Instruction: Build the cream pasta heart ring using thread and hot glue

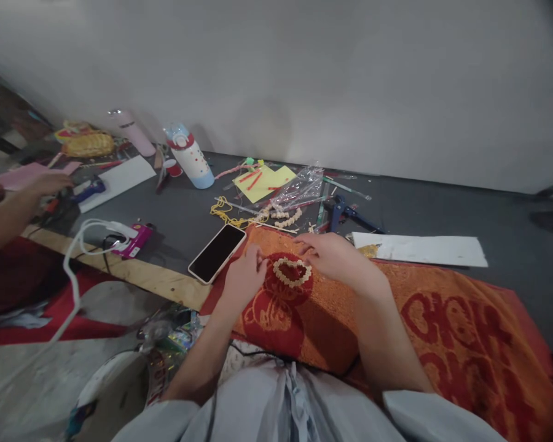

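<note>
A heart-like loop of small cream beads (282, 280) lies on the orange and red towel (332, 325), between my hands. My left hand (245, 274) rests just left of the loop, its fingers loosely bent and apart, with nothing visible in them. On the other side, my right hand (334, 256) hovers at the loop's right edge, fingers curved and spread toward it. Whether a fingertip touches the beads is hard to make out. Beyond the towel's far edge sit more strung cream beads (289, 219) and a tangle of yellow cord (225, 213).
A phone (217, 253) lies left of the towel. Behind are yellow paper (255, 190), clear plastic wrap (299, 187), a blue plier-like tool (345, 213), a white strip (424, 248) and a bottle (191, 159). Another person's hand (50, 183) is at far left, near a magenta charger (136, 241).
</note>
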{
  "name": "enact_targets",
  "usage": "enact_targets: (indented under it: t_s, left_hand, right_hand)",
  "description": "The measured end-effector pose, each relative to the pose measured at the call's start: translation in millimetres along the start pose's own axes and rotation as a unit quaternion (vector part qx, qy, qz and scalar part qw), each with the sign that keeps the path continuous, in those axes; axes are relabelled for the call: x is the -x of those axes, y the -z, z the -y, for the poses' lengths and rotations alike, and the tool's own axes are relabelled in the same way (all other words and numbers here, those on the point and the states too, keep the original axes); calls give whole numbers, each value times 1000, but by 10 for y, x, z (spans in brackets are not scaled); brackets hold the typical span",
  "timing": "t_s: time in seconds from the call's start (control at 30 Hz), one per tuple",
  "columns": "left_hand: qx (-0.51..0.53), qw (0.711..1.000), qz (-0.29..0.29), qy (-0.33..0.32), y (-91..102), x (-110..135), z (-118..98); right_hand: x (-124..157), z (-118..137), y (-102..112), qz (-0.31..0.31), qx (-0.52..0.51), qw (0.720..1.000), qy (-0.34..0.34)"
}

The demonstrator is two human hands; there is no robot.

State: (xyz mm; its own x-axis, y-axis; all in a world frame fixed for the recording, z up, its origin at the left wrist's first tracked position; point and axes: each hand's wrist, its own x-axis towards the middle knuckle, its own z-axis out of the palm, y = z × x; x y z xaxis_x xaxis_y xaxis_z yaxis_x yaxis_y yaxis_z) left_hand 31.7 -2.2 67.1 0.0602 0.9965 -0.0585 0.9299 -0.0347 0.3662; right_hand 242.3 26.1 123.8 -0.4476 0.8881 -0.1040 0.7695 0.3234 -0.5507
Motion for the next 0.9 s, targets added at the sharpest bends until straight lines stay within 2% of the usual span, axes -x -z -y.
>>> enact_targets:
  t_s: [0.1,0.2,0.43,0.9]
  left_hand:
    - [4,1000,5,-17,8,22,6]
    - [-12,999,41,-18,35,41,0]
    - [-33,996,85,-19,106,88,-60]
    - [-55,993,102,-22,120,122,-55]
  right_hand:
    - [17,4,29,-20,21,999,-17]
    - [27,0,67,-36,43,998,-30]
    - [50,27,125,-43,50,997,-35]
    - [66,79,156,-48,58,997,-18]
